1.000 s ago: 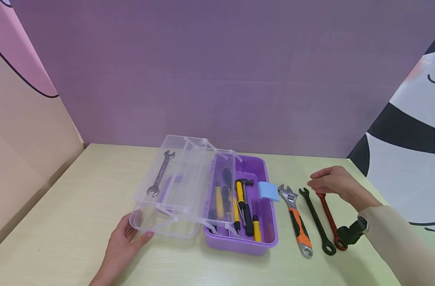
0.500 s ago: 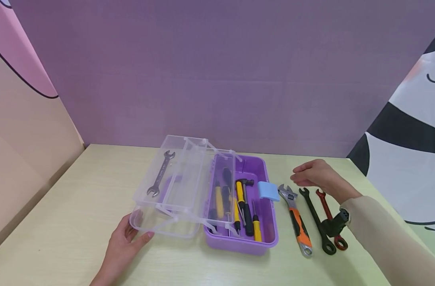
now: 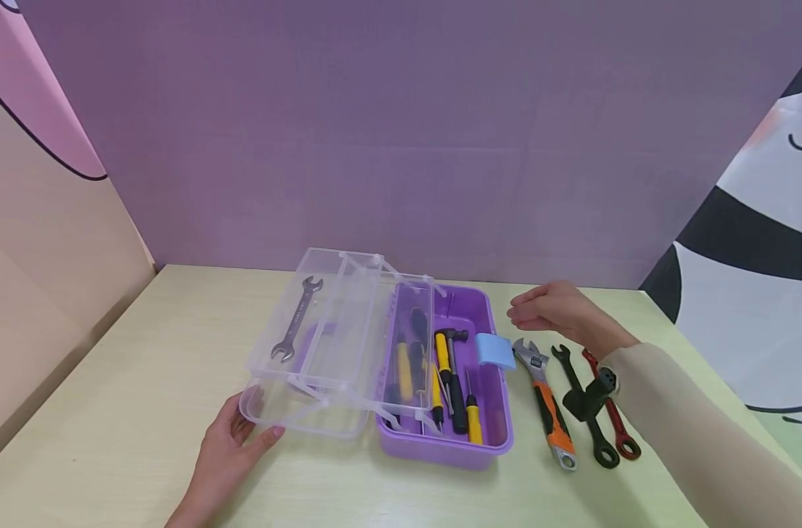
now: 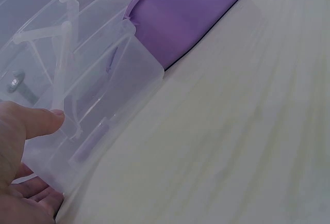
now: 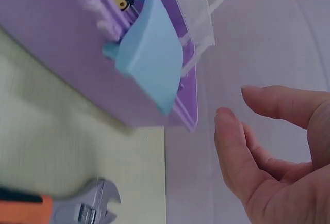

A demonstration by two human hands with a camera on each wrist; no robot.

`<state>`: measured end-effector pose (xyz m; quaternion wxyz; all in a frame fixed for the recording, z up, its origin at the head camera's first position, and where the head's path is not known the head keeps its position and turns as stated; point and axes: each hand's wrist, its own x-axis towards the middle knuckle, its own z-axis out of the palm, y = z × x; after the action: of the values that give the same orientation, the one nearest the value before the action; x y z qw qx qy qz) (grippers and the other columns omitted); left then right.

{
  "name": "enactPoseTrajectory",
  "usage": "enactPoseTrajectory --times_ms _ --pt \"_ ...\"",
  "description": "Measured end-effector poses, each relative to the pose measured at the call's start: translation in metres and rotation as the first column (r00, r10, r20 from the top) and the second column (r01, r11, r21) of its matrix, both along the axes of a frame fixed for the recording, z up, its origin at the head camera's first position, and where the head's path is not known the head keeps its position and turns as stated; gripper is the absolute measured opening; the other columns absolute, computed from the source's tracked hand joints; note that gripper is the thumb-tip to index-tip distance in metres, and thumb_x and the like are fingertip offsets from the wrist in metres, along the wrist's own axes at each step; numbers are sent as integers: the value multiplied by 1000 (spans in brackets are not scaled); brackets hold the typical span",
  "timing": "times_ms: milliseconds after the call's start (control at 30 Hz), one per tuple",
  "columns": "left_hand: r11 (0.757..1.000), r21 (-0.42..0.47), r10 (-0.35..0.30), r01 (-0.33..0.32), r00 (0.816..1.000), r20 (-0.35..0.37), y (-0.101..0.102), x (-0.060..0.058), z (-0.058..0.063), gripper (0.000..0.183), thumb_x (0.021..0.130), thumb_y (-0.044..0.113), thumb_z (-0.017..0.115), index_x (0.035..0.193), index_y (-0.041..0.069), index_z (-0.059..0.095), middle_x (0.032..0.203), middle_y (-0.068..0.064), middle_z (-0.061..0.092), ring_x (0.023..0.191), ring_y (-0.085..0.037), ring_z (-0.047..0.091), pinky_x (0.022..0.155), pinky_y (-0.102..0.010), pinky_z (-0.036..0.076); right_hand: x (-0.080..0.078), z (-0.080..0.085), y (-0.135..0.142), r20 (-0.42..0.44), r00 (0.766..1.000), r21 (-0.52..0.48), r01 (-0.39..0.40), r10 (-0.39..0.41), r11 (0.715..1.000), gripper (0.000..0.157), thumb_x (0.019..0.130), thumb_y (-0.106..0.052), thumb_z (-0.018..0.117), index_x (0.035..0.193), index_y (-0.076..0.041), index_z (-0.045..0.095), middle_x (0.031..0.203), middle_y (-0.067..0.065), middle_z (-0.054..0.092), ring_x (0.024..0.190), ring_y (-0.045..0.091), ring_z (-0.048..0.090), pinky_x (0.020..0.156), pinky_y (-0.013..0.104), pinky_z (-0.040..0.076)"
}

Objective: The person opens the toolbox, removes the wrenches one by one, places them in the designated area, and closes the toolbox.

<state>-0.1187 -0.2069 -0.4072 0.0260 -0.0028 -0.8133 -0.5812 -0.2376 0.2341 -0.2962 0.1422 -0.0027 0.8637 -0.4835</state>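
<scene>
The left hand [image 3: 226, 447] pinches the corner of the clear lid [image 3: 348, 424], thumb and fingers on opposite faces; a light, level hold probably suits such thin, flexible-looking plastic. Tilting could slide the smooth metal spanner [image 3: 297, 320], slanted in the clear tray [image 3: 344, 363]. Next, the glossy purple box [image 3: 434, 456] stands on the pale, wood-grained worktop [image 3: 111, 411], its rounded walls around a yellow-and-black screwdriver [image 3: 473, 425] and hammer [image 3: 457, 403]. A curved blue latch [image 3: 495, 352] juts rightward; reaching inside should clear it. Beyond, the right hand [image 3: 559, 312] hovers bare, fingertips apart from the thumb, near the orange-handled adjustable wrench [image 3: 547, 403]; black [image 3: 600, 440] and red [image 3: 615, 422] wrenches lie farther right.
</scene>
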Motion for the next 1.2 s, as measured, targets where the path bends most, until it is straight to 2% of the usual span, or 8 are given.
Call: enactPoseTrajectory --times_ms 200,433,500,600,700,833,967,1200 --pt "1000 -2 8 -8 1000 9 0 1 2 69 83 8 72 138 -7 32 144 -31 37 134 -42 38 99 -5 41 -5 4 -14 8 1000 -35 -17 18 999 51 90 -10 63 129 17 44 116 19 64 85 6 68 86 24 59" --pt "1000 -7 7 -7 1000 24 1 1 3 69 84 9 72 138 -6 32 144 -30 38 134 -41 39 108 -29 40 -8 10 -31 21 999 -85 -30 32 996 52 90 -7 61 130 19 41 101 7 68 84 5 67 90 28 58" --pt "1000 -10 6 -5 1000 24 1 0 2 69 84 9 72 138 -7 32 144 -31 37 134 -42 38 108 -32 39 -9 11 -36 18 999 -73 -33 34 997 51 90 -8 62 130 18 42 105 12 67 82 5 67 93 31 57" --pt "1000 -12 9 -8 999 31 1 0 2 70 84 9 72 139 -6 32 145 -30 36 135 -42 37 108 -34 38 -10 11 -44 10 999 -54 -40 40 998 49 91 -8 62 129 17 44 119 24 61 85 7 67 98 36 53" --pt "1000 -16 14 -13 999 34 1 0 2 69 84 8 72 139 -6 32 145 -30 36 135 -41 37 109 -34 38 -12 12 -53 6 999 -34 -36 36 999 47 91 -11 62 128 14 48 125 28 57 87 10 68 99 38 52" --pt "1000 -24 8 -7 1000 25 1 0 2 70 84 8 71 139 -7 31 145 -31 35 135 -42 37 109 -37 38 -15 13 -63 4 1000 -13 -21 21 1000 44 90 -13 65 125 11 53 120 24 61 87 13 70 97 37 54" --pt "1000 -27 1 0 1000 19 1 0 2 71 84 9 72 139 -8 30 145 -33 35 135 -44 36 109 -38 38 -16 15 -72 -1 999 -22 -41 41 999 42 90 -11 65 123 11 54 115 21 63 88 15 70 97 37 54" --pt "1000 -12 0 1 1000 28 1 1 5 69 85 10 71 139 -6 31 146 -30 36 135 -41 37 108 -33 39 -19 18 -90 18 998 -29 -53 53 998 42 89 -10 65 125 9 54 124 25 59 101 27 68 97 36 54"
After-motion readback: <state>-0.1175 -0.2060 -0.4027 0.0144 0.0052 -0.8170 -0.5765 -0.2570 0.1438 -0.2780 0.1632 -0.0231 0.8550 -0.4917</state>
